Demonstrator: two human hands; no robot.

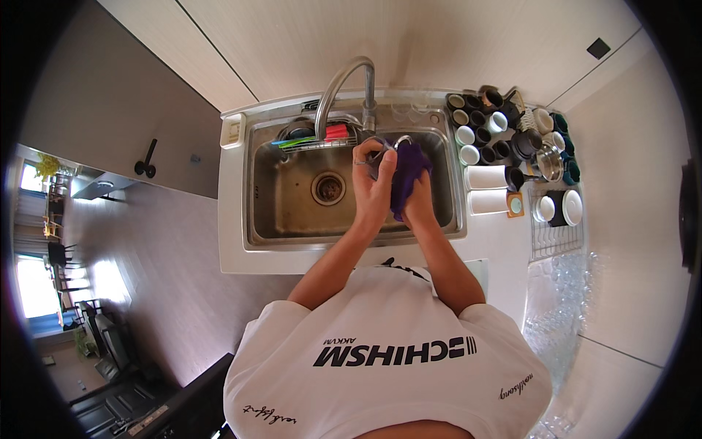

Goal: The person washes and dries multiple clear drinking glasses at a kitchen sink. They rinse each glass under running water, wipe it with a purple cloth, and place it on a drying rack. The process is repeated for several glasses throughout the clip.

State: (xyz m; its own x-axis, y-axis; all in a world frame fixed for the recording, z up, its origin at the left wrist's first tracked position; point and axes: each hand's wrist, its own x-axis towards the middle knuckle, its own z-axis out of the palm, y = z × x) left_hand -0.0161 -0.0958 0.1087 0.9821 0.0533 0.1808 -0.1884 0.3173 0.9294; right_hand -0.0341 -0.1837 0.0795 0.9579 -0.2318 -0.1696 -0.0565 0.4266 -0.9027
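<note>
Over the right half of the stainless steel sink [279, 219], my left hand [374, 184] grips a clear drinking glass [375, 155]. Its outline is hard to make out between the fingers. My right hand [419, 200] holds a purple cloth [406, 175] bunched against the glass, and the cloth hides most of those fingers. A shiny curved rim [403, 140] shows just above the cloth. The curved metal faucet [345, 71] rises behind my hands, and no running water can be seen.
A wire rack [345, 141] with a red item and green and blue handles sits at the sink's back left. Right of the sink stand several cups [465, 135], white canisters [486, 177], a steel pot [548, 162] and a drying rack [554, 247]. Clear glassware [554, 296] crowds the lower right.
</note>
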